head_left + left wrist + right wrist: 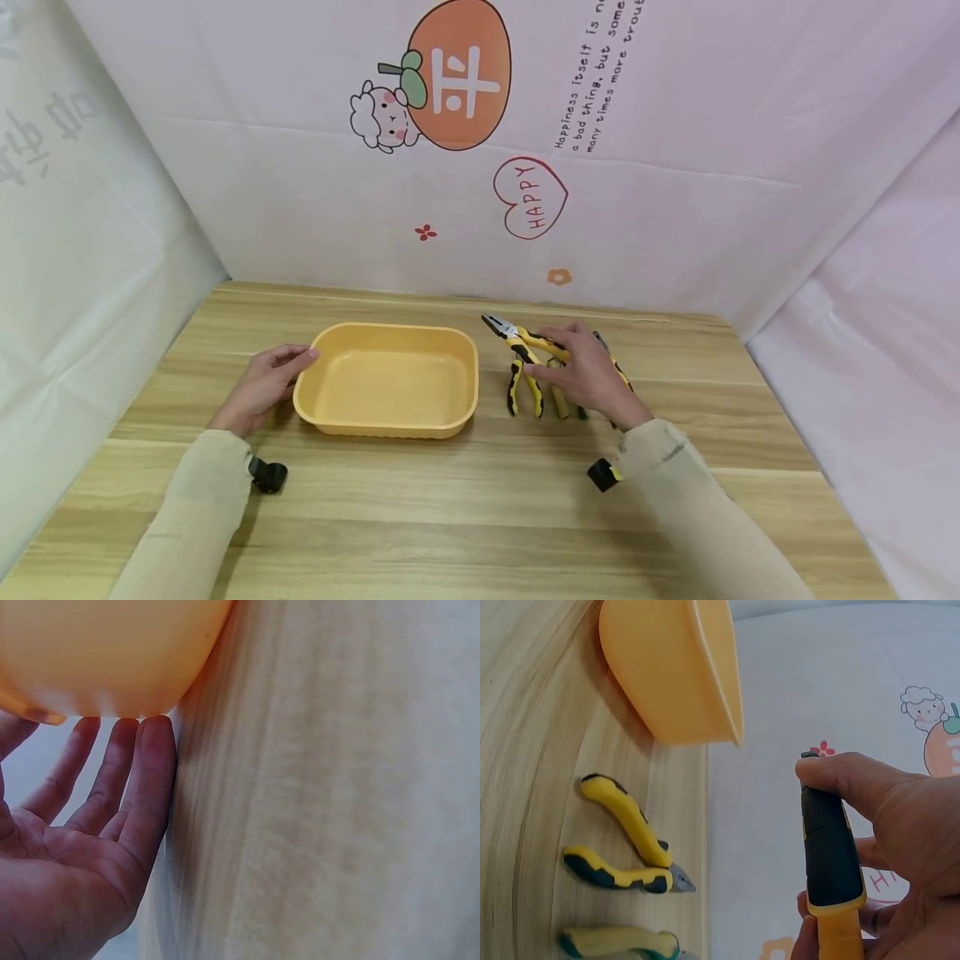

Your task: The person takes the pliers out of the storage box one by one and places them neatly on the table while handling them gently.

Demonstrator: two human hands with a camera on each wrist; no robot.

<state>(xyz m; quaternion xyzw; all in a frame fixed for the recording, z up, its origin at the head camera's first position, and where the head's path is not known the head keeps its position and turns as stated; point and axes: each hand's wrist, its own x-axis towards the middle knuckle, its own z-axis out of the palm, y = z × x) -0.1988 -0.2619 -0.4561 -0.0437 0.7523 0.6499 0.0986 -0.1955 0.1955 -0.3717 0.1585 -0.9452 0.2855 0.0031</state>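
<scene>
My right hand [588, 367] grips combination pliers [517, 333] with yellow and black handles, raised above the table. Their metal jaws point to the far left, toward the basin. In the right wrist view, the thumb lies along a black-padded handle [831, 862]. A yellow plastic basin [386, 429] stands at the centre left with nothing in it. At its left end is my left hand [266, 383], thumb at the rim. The left wrist view has its extended fingers [154, 757] with their tips against the outer wall.
Below the right hand lie small yellow-black pliers [626, 814], handles spread. Beside them is a tool with yellow-green handles [619, 940]. Another yellow-black tool [618, 371] lies right of the hand, partly covered. White printed cloth [300, 208] walls in the wooden table [450, 525].
</scene>
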